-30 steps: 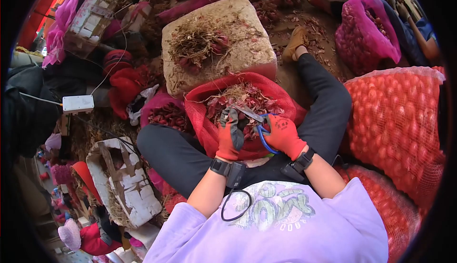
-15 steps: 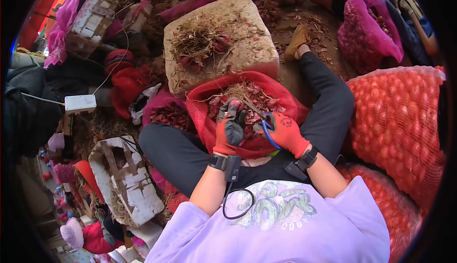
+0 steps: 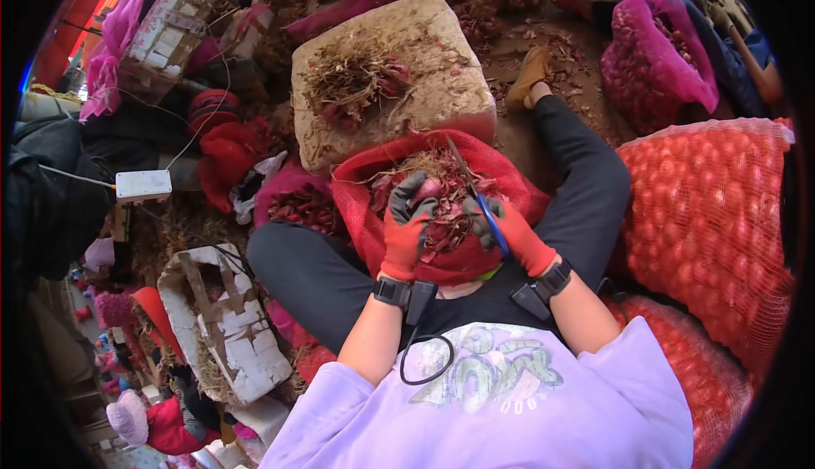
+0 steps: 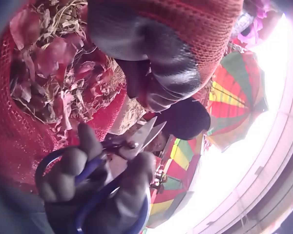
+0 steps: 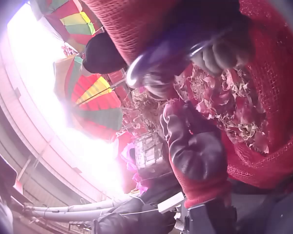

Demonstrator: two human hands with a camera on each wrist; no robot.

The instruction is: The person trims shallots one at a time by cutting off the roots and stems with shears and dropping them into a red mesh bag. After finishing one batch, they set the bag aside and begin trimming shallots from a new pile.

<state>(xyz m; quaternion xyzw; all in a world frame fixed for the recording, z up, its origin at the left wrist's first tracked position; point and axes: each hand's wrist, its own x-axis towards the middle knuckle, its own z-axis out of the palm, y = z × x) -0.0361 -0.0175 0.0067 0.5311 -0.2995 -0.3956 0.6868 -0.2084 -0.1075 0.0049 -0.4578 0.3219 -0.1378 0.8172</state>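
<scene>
My left hand (image 3: 406,230), in a red glove with dark coated fingers, holds a small pink-red onion (image 3: 429,187) at its fingertips. Fingers and thumb curl round the onion, as the right wrist view shows from the side. To the right, my gloved right hand (image 3: 514,235) grips scissors (image 4: 132,145) by their blue handles (image 3: 494,230). Their blades (image 3: 463,163) point up and away from me, slightly parted in the left wrist view. Both hands are over a red mesh sack (image 3: 356,185) filled with onion skins and dry stalks (image 3: 458,230).
Beyond the sack stands a foam block (image 3: 441,70) bearing a bunch of onions with dried tops (image 3: 352,78). Large mesh sacks of onions (image 3: 705,214) stand at the right. A pink sack (image 3: 301,202) lies left of my sack, near a broken foam box (image 3: 225,325).
The scissors have swung from pointing left at my left hand to pointing away from me. The left hand has turned slightly, bringing the onion into sight.
</scene>
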